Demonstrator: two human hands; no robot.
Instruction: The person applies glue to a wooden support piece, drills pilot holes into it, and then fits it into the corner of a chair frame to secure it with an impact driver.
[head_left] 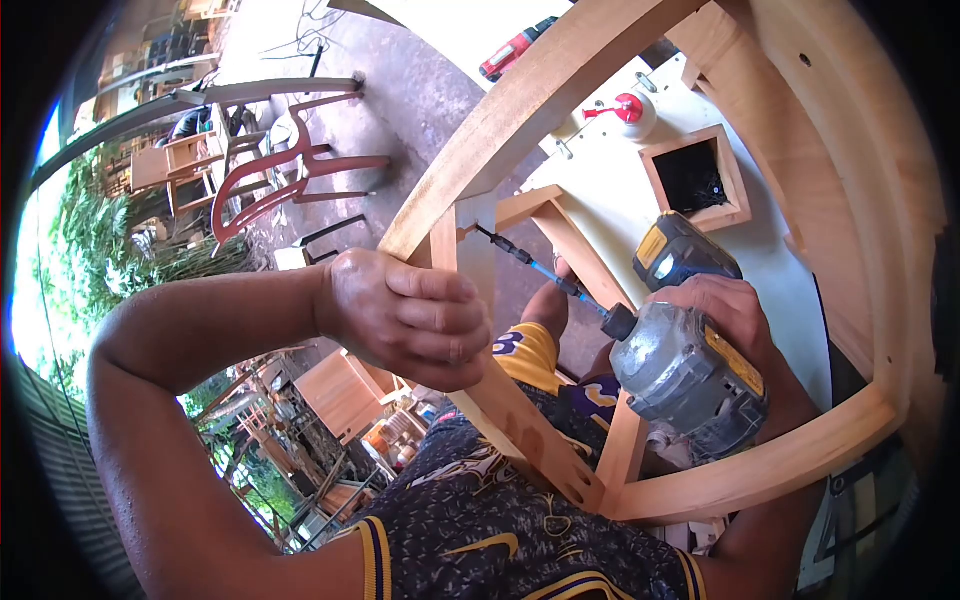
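Observation:
My left hand (415, 315) is wrapped around a rail of a pale wooden chair-like frame (530, 110), close to one of its corner joints. In my right hand (725, 305) is a yellow and black cordless drill (690, 380), gripped by its handle. A long thin bit (530, 262) with a blue section runs from the chuck toward that joint. Its tip is at or very near the wood; contact cannot be made out. The curved parts of the frame arch around the drill. My right fingers are partly hidden behind the drill body.
On the white table (790, 270) stand a square wooden box (740, 195) with dark small items inside, a bottle with a red top (628, 108), and a red tool (515, 50). A reddish chair (290, 180) is on the floor at left. Wooden furniture pieces (345, 395) lie beyond my left arm.

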